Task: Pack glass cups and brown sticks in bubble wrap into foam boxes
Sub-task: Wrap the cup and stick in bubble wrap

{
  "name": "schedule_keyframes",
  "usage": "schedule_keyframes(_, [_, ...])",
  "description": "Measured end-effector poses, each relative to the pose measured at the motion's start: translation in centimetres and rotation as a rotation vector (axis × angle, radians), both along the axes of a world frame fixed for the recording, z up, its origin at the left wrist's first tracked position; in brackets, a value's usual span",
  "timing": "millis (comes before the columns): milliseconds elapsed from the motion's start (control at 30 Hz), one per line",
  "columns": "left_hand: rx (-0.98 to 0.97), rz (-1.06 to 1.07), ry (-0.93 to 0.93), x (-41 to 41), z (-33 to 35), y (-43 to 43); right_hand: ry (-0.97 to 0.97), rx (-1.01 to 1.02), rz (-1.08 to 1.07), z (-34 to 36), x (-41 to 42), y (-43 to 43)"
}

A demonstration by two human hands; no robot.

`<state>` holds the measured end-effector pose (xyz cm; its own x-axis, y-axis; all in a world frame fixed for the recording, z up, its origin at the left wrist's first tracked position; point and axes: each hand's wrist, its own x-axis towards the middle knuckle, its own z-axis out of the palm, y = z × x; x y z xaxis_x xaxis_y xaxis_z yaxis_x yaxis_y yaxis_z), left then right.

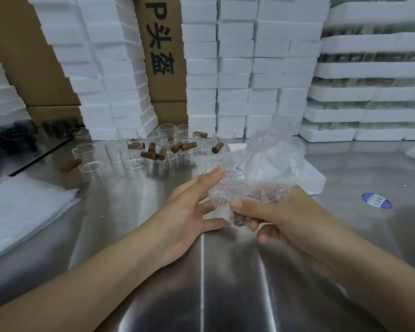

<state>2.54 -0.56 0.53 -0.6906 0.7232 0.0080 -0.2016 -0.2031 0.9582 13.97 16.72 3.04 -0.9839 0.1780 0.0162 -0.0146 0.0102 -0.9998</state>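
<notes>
Above the table [201, 283], right hand [280, 219] pinches the wrapped brown stick [240, 221]; left hand [187, 209] spread alongside.

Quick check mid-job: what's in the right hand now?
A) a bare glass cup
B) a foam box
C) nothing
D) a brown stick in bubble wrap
D: the right hand grips bubble wrap with a brown stick showing at its lower end.

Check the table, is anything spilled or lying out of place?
Nothing looks spilled or broken. The brown sticks lie scattered on their sides among the glass cups, one stray stick apart at the left.
</notes>
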Motion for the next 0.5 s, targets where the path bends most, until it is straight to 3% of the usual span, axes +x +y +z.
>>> schedule_keyframes(267, [0.046, -0.006, -0.116, -0.1, 0.4, 0.1, 0.123, -0.173, -0.217, 0.0, -0.6, 0.6])
schedule_keyframes(500, [-0.018, -0.042, -0.135, -0.2, 1.0, 0.0, 0.166, -0.125, -0.110, 0.6, -0.4, 0.8])
